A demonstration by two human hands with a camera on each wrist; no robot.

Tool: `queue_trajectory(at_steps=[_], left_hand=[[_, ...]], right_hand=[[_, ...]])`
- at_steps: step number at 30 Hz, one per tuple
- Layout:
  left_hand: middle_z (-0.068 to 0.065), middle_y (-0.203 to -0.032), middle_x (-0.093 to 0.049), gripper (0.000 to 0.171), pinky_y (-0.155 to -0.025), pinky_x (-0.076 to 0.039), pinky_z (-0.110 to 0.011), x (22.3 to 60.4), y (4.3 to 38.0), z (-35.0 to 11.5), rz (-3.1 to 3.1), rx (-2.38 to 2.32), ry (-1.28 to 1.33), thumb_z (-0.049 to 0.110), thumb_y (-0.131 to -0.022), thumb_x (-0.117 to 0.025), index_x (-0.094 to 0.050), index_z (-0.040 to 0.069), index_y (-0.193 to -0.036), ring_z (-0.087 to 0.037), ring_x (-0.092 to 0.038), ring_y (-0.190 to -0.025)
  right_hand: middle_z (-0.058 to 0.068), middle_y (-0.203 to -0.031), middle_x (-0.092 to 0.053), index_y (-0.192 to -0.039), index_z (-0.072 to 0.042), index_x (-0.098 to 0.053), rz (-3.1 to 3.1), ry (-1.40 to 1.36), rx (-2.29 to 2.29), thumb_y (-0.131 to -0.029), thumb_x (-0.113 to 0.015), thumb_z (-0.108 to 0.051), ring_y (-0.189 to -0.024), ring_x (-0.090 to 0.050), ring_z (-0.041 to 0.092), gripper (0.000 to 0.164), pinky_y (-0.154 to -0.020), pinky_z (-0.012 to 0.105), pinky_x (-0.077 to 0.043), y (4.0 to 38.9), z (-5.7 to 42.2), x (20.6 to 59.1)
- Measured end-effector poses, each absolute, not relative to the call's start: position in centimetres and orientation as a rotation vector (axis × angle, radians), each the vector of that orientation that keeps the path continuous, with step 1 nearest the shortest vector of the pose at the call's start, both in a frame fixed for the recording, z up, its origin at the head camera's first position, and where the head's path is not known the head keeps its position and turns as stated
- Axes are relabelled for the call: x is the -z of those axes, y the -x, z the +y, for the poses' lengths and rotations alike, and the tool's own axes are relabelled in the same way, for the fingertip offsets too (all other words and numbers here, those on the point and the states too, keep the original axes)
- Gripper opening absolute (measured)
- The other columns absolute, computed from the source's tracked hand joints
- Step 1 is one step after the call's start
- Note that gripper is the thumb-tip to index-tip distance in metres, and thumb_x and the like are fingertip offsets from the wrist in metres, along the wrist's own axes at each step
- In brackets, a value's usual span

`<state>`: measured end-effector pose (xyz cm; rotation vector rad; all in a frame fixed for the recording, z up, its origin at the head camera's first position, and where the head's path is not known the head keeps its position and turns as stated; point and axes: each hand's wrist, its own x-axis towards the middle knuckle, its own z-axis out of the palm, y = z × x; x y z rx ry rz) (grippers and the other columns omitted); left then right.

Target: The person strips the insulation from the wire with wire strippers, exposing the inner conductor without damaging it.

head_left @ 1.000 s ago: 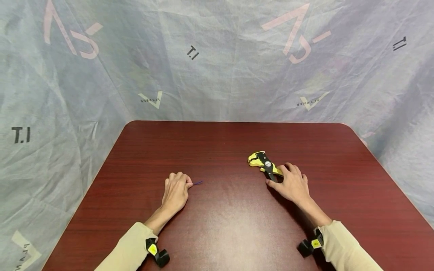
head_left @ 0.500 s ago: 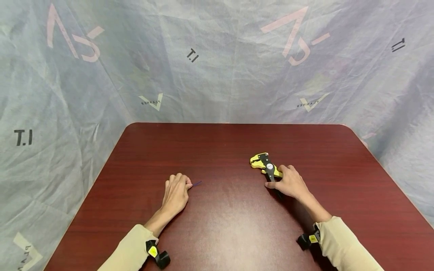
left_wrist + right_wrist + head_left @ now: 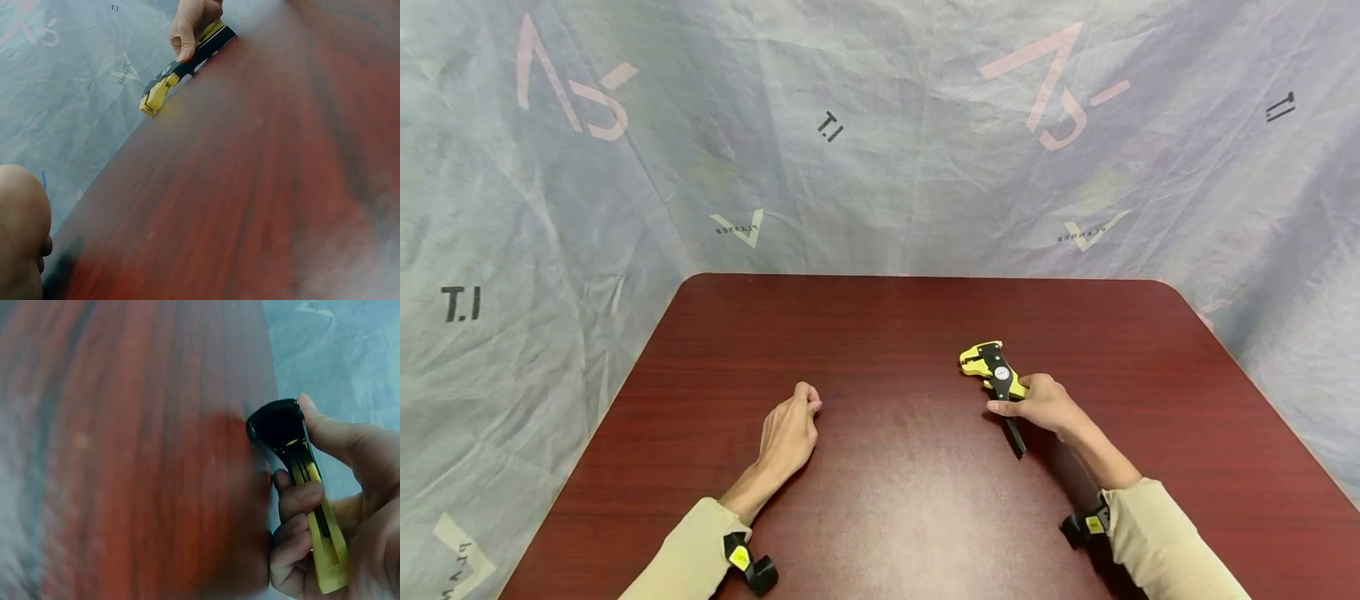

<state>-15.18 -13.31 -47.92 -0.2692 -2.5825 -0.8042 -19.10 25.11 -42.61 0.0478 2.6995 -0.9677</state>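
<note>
A yellow and black wire stripper [image 3: 1000, 372] is in my right hand [image 3: 1049, 405], right of the table's middle. Its head points away and to the left, and a black handle extends back below the thumb. In the right wrist view, curled fingers [image 3: 300, 500] wrap the yellow handle [image 3: 331, 562]. My left hand [image 3: 788, 427] stays low over the table on the left, thumb and index finger together. From its fingertips a thin blue wire [image 3: 44, 180] sticks up in the left wrist view; most of the wire is hidden by the hand.
Both hands work over a dark red wood-grain table [image 3: 895, 325] with rounded far corners. A grey printed cloth [image 3: 880, 150] hangs behind it and along both sides. Black cameras are strapped at both wrists, by the cream sleeves [image 3: 1165, 533].
My right hand has closed its grip around the wire stripper, which has shifted slightly right and turned, showing more of its black handle. The left hand's outer fingers have tucked in; the wire shows less.
</note>
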Motion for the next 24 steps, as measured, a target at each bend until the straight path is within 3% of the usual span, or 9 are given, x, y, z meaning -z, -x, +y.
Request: queue_trajectory(at_steps=[8,13,15,19,24], left_hand=[[0.000,-0.061,-0.056,0.007,-0.048,-0.035,-0.029,47.5,15.1,-13.3,-2.629,0.905,0.156,0.013,-0.098,-0.058,-0.056,0.008,-0.095,-0.011,-0.044,-0.050],[0.002,-0.063,-0.056,0.008,-0.055,-0.040,-0.031,47.3,15.1,-13.3,-2.624,0.939,0.115,0.018,-0.095,-0.064,-0.060,0.012,-0.098,-0.014,-0.049,-0.056],[0.001,-0.064,-0.056,0.008,-0.056,-0.041,-0.033,47.3,15.1,-13.2,-2.614,0.947,0.113,0.020,-0.095,-0.064,-0.062,0.013,-0.099,-0.015,-0.050,-0.057],[0.002,-0.063,-0.054,0.008,-0.055,-0.040,-0.032,47.2,15.0,-13.1,-2.598,0.956,0.113,0.022,-0.097,-0.062,-0.064,0.014,-0.099,-0.014,-0.048,-0.057],[0.002,-0.064,-0.053,0.012,-0.055,-0.039,-0.031,47.2,15.0,-13.1,-2.575,0.974,0.107,0.023,-0.100,-0.058,-0.066,0.014,-0.100,-0.012,-0.046,-0.057]], right_hand=[[-0.008,-0.065,-0.047,-0.091,0.005,-0.065,2.511,-0.022,1.251,-0.086,-0.078,-0.026,-0.062,-0.041,0.009,0.033,-0.056,0.022,-0.037,19.2,25.8,42.6],[-0.012,-0.060,-0.040,-0.081,-0.009,-0.065,2.407,-0.039,1.362,-0.089,-0.075,-0.026,-0.053,-0.035,0.006,0.021,-0.050,0.022,-0.033,19.3,26.3,42.4],[-0.013,-0.057,-0.036,-0.072,-0.016,-0.058,2.340,-0.045,1.428,-0.090,-0.073,-0.025,-0.052,-0.033,0.005,0.024,-0.050,0.023,-0.032,19.3,26.4,42.3],[-0.013,-0.055,-0.032,-0.066,-0.024,-0.050,2.215,-0.024,1.528,-0.092,-0.070,-0.024,-0.055,-0.033,0.005,0.033,-0.056,0.026,-0.033,19.2,26.4,42.3],[-0.013,-0.057,-0.033,-0.069,-0.025,-0.053,2.150,-0.025,1.574,-0.093,-0.069,-0.025,-0.059,-0.035,0.005,0.028,-0.068,0.032,-0.037,19.1,26.0,42.3]])
